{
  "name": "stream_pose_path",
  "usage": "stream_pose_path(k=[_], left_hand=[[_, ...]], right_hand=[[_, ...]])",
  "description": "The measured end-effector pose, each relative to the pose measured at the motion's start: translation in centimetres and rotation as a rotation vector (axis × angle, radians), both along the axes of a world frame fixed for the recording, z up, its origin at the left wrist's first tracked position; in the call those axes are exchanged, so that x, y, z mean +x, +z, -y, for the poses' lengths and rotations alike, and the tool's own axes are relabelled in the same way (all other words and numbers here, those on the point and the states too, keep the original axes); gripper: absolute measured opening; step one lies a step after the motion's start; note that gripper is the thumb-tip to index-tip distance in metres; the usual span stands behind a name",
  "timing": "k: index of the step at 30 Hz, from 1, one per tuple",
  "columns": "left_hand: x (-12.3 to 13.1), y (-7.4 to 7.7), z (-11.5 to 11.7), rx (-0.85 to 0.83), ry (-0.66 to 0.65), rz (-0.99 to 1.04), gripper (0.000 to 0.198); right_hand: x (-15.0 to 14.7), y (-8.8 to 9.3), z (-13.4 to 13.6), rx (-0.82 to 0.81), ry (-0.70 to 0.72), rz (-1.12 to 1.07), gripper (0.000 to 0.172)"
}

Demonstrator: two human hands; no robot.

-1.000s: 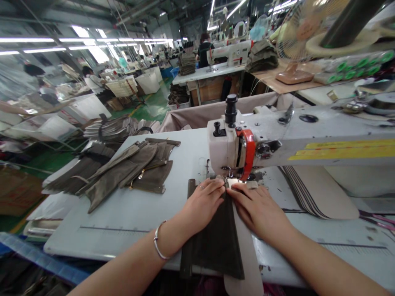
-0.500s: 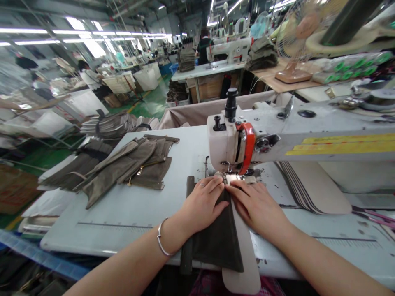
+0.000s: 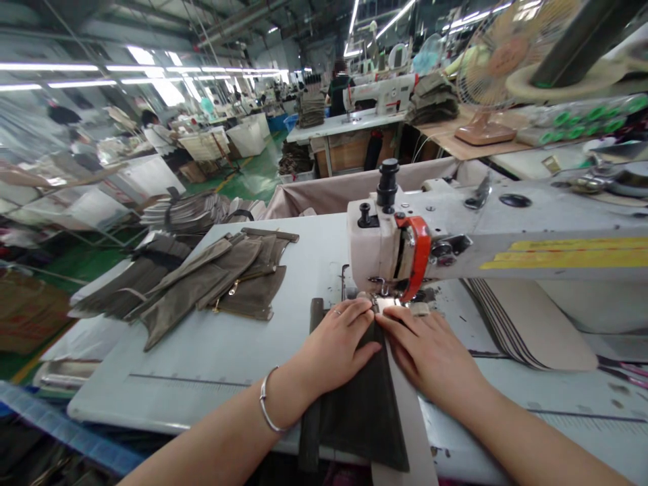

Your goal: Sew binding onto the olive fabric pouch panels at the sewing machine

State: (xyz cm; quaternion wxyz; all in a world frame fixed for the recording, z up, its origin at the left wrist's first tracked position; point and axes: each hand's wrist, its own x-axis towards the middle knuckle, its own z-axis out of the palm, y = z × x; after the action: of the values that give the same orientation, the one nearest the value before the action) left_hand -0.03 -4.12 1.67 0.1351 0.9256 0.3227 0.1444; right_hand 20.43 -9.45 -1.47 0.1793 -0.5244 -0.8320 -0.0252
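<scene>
My left hand [image 3: 334,347] lies on a dark olive fabric piece [image 3: 359,422], fingers stretched toward the presser foot, thumb apart. My right hand [image 3: 430,347] rests with its fingers extended on a pale flat strip [image 3: 412,412] along the fabric's right edge. Both sets of fingertips nearly meet just in front of the needle area of the sewing machine [image 3: 372,243]. The fabric's near end hangs over the table edge, and a narrow dark band [image 3: 310,432] runs along its left side. My fingers hide the stitching point.
Olive fabric pieces with zippers [image 3: 243,277] lie left on the table [image 3: 182,398]. Pale rounded panels [image 3: 541,327] are stacked under the machine arm, with scissors [image 3: 622,368] beside them. Behind stands a cloth-lined bin [image 3: 324,190]; a fan [image 3: 486,128] is farther back.
The whole view has shifted slightly, so things appear a little lower and to the right. My hands keep nearly the same place on the fabric by the presser foot.
</scene>
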Motion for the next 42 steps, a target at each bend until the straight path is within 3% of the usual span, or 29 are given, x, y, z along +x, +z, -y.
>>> stream_pose_path(k=[14, 17, 21, 24, 26, 31, 34, 37, 42], left_hand=[[0.4, 0.2, 0.2, 0.050, 0.011, -0.060, 0.044], [-0.6, 0.9, 2.6, 0.032, -0.066, -0.104, 0.045], [-2.9, 1.3, 8.1, -0.077, -0.278, -0.005, 0.029], [-3.9, 0.7, 11.1, -0.093, -0.284, 0.072, 0.028], [-3.9, 0.4, 11.7, -0.086, -0.285, 0.089, 0.028], [-2.9, 1.6, 9.6, -0.114, -0.285, 0.080, 0.022], [-1.7, 2.2, 6.6, -0.020, -0.132, 0.050, 0.026], [-0.6, 1.5, 3.7, 0.075, 0.032, -0.054, 0.043], [-0.1, -0.3, 1.8, 0.065, 0.007, -0.120, 0.048]], right_hand=[[-0.1, 0.5, 0.4, 0.005, -0.013, 0.034, 0.040], [-0.2, 0.8, 1.9, -0.028, -0.009, 0.010, 0.040], [-0.3, 0.4, 5.5, -0.052, 0.033, -0.077, 0.040], [-0.3, 0.0, 7.3, -0.042, 0.030, -0.124, 0.039], [-0.3, -0.1, 7.7, -0.039, 0.030, -0.136, 0.038], [-0.3, 0.0, 7.6, -0.038, 0.063, -0.143, 0.038], [-0.3, 0.0, 7.6, -0.040, 0.072, -0.129, 0.037], [-0.3, -0.1, 7.6, -0.025, 0.083, -0.113, 0.037], [-0.5, -0.1, 7.5, 0.042, 0.079, -0.129, 0.035]])
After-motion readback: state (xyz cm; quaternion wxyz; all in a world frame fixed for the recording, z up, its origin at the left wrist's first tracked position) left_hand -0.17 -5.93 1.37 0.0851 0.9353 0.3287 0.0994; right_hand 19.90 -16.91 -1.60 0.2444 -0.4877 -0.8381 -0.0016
